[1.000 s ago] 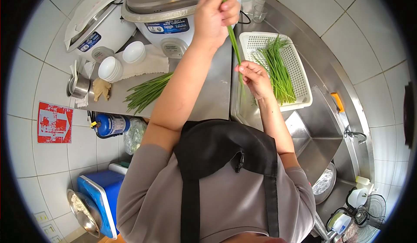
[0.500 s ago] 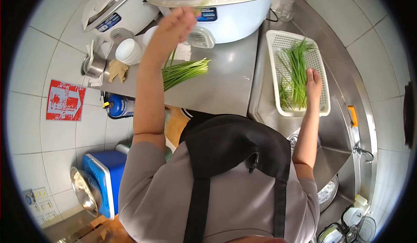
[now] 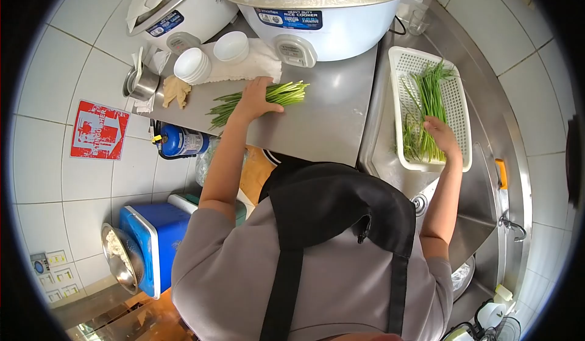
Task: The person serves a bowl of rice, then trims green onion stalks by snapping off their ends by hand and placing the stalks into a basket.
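Note:
A bundle of long green stalks (image 3: 289,92) with pale ends lies on the steel counter. My left hand (image 3: 255,100) rests over its middle, palm down, with the thumb spread from the fingers. On the right, more thin green stalks (image 3: 431,94) lie in a white perforated basket (image 3: 466,140). My right hand (image 3: 442,135) reaches over the basket's lower part, its fingers curled together on those stalks. The palm side of each hand is hidden.
Two rice cookers (image 3: 341,33) (image 3: 201,21) stand at the back. White bowls (image 3: 192,65) sit on a cloth (image 3: 259,63), near a metal pot (image 3: 142,84) and a tan glove (image 3: 175,91). A sink (image 3: 475,195) lies at the right.
My left hand has come down from high up, where it held a few stalks, onto the counter bundle. My right hand has moved right to the basket. The view has shifted.

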Action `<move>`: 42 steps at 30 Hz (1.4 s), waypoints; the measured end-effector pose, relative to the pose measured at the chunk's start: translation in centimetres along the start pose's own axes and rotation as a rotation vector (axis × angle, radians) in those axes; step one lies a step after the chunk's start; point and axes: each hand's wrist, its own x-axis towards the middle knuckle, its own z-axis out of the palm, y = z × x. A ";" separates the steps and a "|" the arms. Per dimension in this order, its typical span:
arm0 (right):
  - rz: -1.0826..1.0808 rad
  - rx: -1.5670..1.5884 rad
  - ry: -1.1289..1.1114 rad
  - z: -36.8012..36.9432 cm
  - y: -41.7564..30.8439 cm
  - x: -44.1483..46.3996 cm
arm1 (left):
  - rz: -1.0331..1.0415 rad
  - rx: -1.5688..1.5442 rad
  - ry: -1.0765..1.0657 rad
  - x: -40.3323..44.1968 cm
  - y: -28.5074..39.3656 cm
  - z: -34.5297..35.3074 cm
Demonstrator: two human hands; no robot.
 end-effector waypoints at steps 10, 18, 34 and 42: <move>0.085 -0.238 0.337 -7.3 7.4 2.0 | 0.118 0.214 0.152 -1.5 1.1 3.7; 0.321 -0.569 -0.163 -3.6 4.3 3.1 | 0.189 0.156 0.197 -0.5 1.6 4.0; -0.113 0.139 0.094 -9.4 -7.9 -4.3 | 0.612 -0.355 0.412 2.3 20.2 -1.8; -0.660 0.165 0.257 -6.9 -16.1 -7.3 | 0.759 -0.806 0.052 5.1 29.7 -0.4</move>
